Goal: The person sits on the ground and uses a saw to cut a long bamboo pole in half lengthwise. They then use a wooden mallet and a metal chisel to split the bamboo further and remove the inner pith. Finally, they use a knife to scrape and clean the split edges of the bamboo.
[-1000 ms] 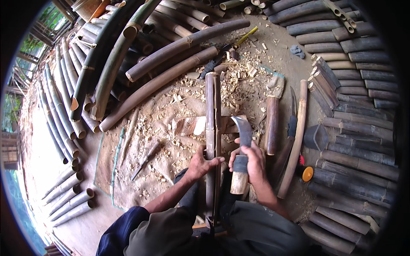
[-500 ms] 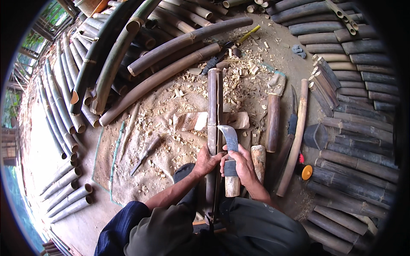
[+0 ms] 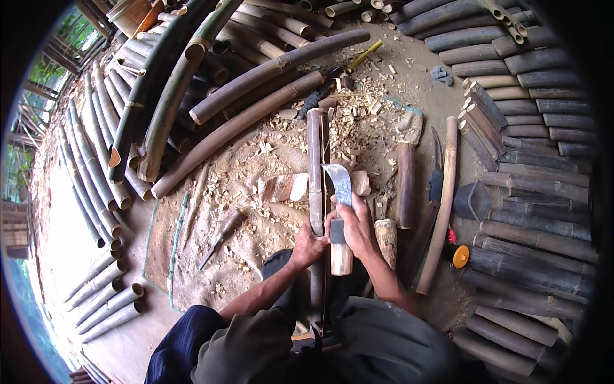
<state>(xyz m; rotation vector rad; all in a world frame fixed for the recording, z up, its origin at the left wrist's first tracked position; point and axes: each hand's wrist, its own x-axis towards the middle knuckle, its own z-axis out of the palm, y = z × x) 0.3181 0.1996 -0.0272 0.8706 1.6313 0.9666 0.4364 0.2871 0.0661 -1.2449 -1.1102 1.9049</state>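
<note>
A long split bamboo pole [image 3: 315, 166] lies lengthwise in front of me, running away over a floor of wood chips. My left hand [image 3: 309, 246] grips the pole near its close end. My right hand [image 3: 355, 225] holds a curved knife [image 3: 339, 185] by its pale wooden handle, the grey blade raised beside the pole's right edge. Both hands sit close together, almost touching.
Stacks of bamboo poles [image 3: 192, 96] ring the work area at left, top and right. A short log [image 3: 405, 185], a second blade [image 3: 437, 169], a thin pole [image 3: 441, 205], an orange lid [image 3: 460, 256] and a wooden block [image 3: 281, 187] lie nearby.
My right hand has brought the knife leftward from its spot right of the pole until it sits against the pole, next to my left hand. The left hand stays on the pole.
</note>
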